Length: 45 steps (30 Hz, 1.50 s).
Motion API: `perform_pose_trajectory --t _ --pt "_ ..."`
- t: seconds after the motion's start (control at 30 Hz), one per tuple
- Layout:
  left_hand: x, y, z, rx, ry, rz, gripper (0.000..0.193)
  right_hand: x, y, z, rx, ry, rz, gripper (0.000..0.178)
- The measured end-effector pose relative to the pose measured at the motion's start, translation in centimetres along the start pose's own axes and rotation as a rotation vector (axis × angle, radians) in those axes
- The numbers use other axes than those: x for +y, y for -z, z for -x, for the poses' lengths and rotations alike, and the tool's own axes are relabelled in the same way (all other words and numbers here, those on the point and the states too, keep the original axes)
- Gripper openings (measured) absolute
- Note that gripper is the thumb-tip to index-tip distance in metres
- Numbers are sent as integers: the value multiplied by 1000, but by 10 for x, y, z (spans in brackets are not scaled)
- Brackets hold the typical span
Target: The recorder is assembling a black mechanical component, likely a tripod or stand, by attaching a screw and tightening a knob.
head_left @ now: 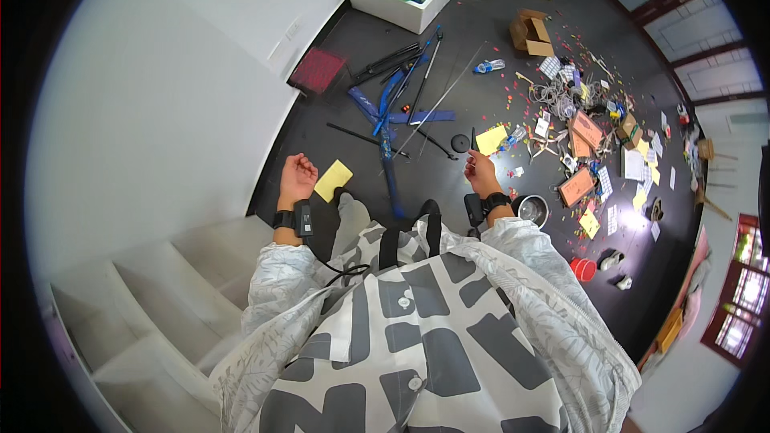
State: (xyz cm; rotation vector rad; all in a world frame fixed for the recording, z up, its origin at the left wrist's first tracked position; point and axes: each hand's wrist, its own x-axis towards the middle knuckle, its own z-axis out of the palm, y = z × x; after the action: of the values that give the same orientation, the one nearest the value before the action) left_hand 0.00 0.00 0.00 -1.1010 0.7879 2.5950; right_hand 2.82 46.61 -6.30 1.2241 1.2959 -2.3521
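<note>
My left hand [298,177] hangs over the floor near the white wall, palm up, its fingers curled in with nothing seen in them. Beside it a yellow sheet [333,180] lies on the dark floor by my foot. Further right, my right hand [483,176] has its fingers pinched together. A thin black piece [473,139] sticks up from its fingertips; its kind is too small to tell. Just left of that is a black round disc [460,143] on the floor. Another yellow sheet [492,140] lies beyond the hand.
Blue fabric sleeves [373,108] and black poles [385,64] lie ahead. A white foam box [405,4] stands at the far wall near a red mesh bin [318,70]. Scattered boxes, cables and papers spread right, near a metal pot [531,210] and red cup [583,269]. White shelving [160,289] stands left.
</note>
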Motion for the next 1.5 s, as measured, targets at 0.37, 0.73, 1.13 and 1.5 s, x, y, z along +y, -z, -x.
perform_pose_trajectory --t 0.37,0.73,1.13,1.5 --pt "173 9 -87 -74 156 -125 5 97 -44 23 318 45 -154 13" --pt "198 -55 -171 -116 301 -210 3 114 -103 11 444 33 -207 11" --pt "234 -169 -263 -164 304 -403 4 52 -173 -52 411 131 -227 12" --pt "138 -307 -310 -294 519 -691 4 117 -135 12 665 204 -491 14"
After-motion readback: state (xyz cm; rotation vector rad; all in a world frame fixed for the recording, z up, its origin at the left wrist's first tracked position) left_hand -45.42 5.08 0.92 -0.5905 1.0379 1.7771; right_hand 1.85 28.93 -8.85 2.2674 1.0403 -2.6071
